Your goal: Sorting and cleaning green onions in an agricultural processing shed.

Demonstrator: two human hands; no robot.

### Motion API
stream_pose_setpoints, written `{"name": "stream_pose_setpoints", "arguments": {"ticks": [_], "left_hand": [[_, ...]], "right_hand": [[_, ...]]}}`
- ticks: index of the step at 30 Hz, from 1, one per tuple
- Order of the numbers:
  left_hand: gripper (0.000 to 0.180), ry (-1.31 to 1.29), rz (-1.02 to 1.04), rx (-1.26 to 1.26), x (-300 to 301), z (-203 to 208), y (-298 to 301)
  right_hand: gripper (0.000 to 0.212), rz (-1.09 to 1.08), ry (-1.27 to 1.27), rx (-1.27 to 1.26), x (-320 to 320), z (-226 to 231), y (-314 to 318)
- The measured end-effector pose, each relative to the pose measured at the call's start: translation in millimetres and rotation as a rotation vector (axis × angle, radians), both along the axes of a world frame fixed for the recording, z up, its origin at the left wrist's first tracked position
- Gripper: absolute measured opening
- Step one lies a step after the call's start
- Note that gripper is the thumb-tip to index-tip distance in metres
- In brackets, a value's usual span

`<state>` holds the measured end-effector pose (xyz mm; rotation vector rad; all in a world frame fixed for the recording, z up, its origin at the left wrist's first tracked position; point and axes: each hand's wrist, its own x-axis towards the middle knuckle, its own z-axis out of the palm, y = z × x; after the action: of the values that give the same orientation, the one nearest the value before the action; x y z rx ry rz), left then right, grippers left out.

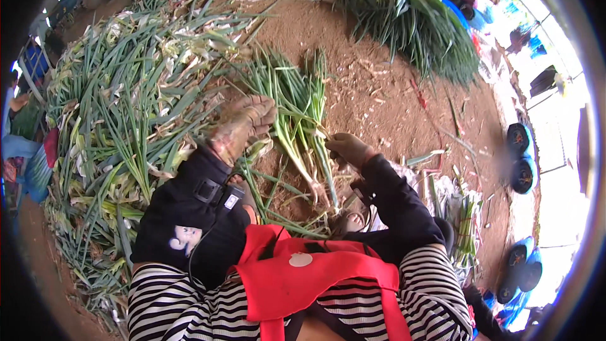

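Green onions [287,101] with long leaves and pale stems lie in a loose bunch on the soil in front of me, roots toward me. My left hand [251,119], in a soiled glove, is at the bunch's left side with its fingers curled; what they hold, if anything, is hidden. On the other side my right hand [347,149], also gloved, has its fingers closed at the stem of a green onion [326,167] on the bunch's right edge. Its fingertips are partly hidden.
A wide heap of leaves and onion tops [120,107] covers the left side. Another large pile of green onions [410,25] lies far right. Tied bundles [467,227] stand near my right knee. A red string [426,104] crosses the brown soil [379,101].
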<state>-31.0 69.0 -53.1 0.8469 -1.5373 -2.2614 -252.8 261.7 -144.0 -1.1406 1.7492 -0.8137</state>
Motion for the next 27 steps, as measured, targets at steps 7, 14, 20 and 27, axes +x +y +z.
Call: {"name": "stream_pose_setpoints", "arguments": {"ticks": [7, 14, 20, 27], "left_hand": [[0.029, -0.041, -0.207, 0.036, -32.3, -27.8, 15.5], [0.081, 0.176, -0.360, 0.282, -75.5, -9.8, 55.1], [0.029, 0.263, 0.017, 0.169, -81.1, -2.2, 38.6], [0.019, 0.215, 0.041, -0.040, -67.8, 13.2, 38.8]], "right_hand": [[0.025, -0.419, -0.629, -0.206, 45.5, 143.7, 61.5], [0.051, -0.317, -0.946, -0.405, 102.2, 128.0, 91.5], [0.052, -0.220, -0.724, -0.316, 88.4, 88.5, 77.4], [0.038, -0.311, -0.448, -0.500, 88.3, 69.5, 7.1]]}}
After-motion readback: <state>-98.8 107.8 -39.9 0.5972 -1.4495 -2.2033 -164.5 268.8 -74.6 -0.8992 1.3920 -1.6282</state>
